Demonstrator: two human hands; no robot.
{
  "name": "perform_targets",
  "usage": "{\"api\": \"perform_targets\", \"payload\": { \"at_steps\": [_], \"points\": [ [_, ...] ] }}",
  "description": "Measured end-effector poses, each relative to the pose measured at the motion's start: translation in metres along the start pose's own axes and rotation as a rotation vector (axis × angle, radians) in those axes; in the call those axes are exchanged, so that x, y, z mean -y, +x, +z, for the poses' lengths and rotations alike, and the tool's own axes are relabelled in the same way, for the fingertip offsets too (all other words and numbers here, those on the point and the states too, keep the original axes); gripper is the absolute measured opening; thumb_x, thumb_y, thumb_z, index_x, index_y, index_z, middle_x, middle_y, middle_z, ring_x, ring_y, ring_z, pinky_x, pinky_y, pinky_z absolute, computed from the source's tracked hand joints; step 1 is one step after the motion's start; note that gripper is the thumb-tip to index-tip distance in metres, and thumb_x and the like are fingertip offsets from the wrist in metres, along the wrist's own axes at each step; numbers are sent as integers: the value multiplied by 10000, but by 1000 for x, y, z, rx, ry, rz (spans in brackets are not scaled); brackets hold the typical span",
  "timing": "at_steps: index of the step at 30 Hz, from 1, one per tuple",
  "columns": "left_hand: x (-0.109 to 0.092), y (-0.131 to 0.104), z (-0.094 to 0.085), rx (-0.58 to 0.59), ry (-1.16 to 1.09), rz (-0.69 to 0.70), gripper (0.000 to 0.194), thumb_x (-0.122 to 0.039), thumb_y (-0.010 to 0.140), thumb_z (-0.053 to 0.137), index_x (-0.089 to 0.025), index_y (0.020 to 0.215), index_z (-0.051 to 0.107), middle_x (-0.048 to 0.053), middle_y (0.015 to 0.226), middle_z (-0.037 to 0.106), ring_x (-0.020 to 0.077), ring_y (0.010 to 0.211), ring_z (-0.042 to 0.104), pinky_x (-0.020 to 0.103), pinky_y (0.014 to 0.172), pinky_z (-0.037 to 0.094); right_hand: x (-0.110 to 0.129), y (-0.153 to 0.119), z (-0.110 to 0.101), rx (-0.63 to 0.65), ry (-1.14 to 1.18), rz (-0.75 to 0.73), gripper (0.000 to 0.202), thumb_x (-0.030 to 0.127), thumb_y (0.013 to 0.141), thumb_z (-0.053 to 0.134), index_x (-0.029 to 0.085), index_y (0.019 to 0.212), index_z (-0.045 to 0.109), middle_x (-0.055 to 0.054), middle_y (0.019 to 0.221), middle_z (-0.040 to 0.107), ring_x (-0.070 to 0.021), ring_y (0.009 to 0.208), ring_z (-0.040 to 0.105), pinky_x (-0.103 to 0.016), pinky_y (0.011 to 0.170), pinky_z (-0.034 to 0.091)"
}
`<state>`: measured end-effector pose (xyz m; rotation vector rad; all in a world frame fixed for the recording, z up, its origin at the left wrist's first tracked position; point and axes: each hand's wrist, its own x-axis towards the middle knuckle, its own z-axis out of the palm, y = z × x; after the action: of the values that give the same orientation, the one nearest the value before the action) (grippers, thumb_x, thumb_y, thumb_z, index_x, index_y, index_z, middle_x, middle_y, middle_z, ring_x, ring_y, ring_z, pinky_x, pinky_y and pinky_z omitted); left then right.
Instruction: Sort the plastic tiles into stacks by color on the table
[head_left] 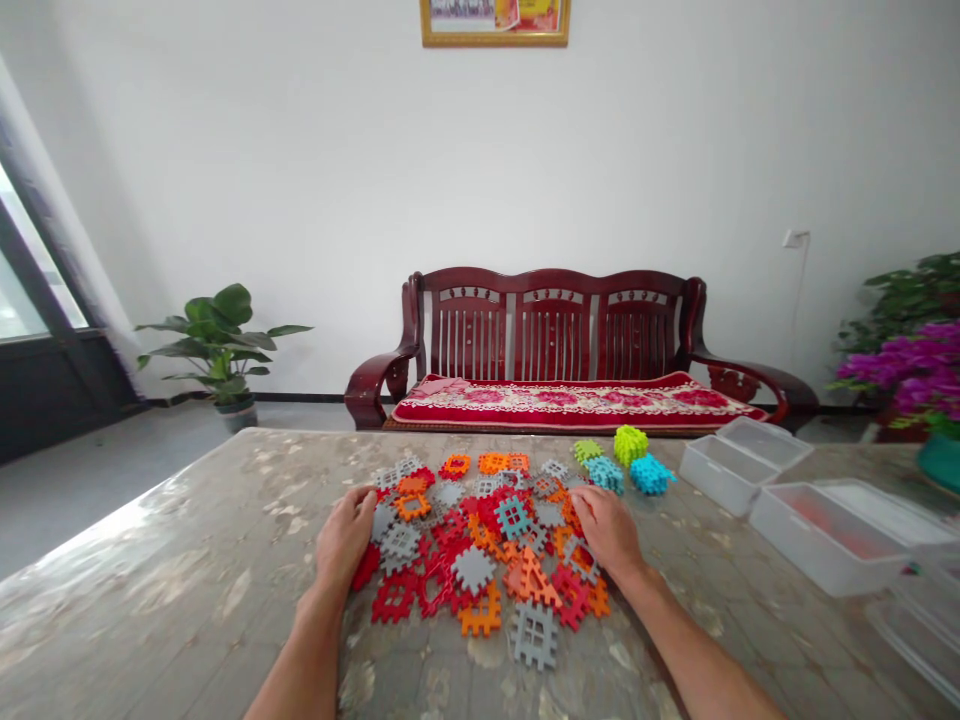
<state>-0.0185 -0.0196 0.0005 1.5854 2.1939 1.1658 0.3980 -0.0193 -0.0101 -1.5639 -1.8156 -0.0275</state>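
Observation:
A loose heap of flat plastic interlocking building pieces [472, 570] with notched edges lies on the table between my hands. Red, orange and grey ones make up most of it, and a teal window-shaped piece [513, 517] rests on top. My left hand [346, 535] lies against the heap's left side, fingers forward and partly hidden, gripping no piece that I can see. Along the right side, my right hand [611, 530] touches the border of the heap with its fingers pointing inward. A grey window piece [535, 635] lies closest to me.
Stacked lime-green pieces [631, 445] and blue stacks [651, 474] stand beyond my right hand. Clear plastic boxes [829, 545] line the table's right side, one with something reddish inside. A wooden bench [555, 340] stands behind the table [187, 580].

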Motion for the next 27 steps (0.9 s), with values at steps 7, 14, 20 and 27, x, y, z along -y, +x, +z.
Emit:
{"api": "perform_targets", "payload": {
  "at_steps": [7, 14, 20, 27],
  "points": [
    [10, 14, 11, 13, -480, -102, 512, -548, 749, 566, -178, 1079, 690, 66, 1040, 758, 239, 963, 686, 344, 875, 537, -41, 24, -28, -332, -105, 147, 380, 401, 925, 426, 181, 1035, 716, -116, 1052, 715, -259, 975, 586, -384, 922, 418],
    [-4, 17, 8, 0, -780, -153, 515, -549, 728, 621, -191, 1096, 664, 73, 1102, 743, 216, 1009, 693, 341, 894, 550, -67, 24, -29, -280, -262, 198, 358, 417, 897, 502, 187, 1083, 705, -115, 1104, 698, -265, 981, 565, -382, 896, 401],
    [17, 20, -11, -133, -168, -166, 408, -440, 830, 497, -226, 1114, 696, 67, 985, 759, 269, 951, 695, 409, 882, 528, -62, 23, -27, -203, -325, 176, 322, 368, 893, 517, 215, 1091, 720, -100, 1076, 712, -273, 963, 547, -387, 849, 376],
    [34, 26, -5, 49, -94, -6, 361, -449, 768, 531, -251, 1000, 723, 28, 963, 787, 244, 951, 709, 314, 827, 537, -65, 21, -24, -226, -301, 129, 310, 328, 905, 461, 234, 989, 745, -95, 971, 721, -268, 934, 533, -379, 839, 355]
  ]
}}
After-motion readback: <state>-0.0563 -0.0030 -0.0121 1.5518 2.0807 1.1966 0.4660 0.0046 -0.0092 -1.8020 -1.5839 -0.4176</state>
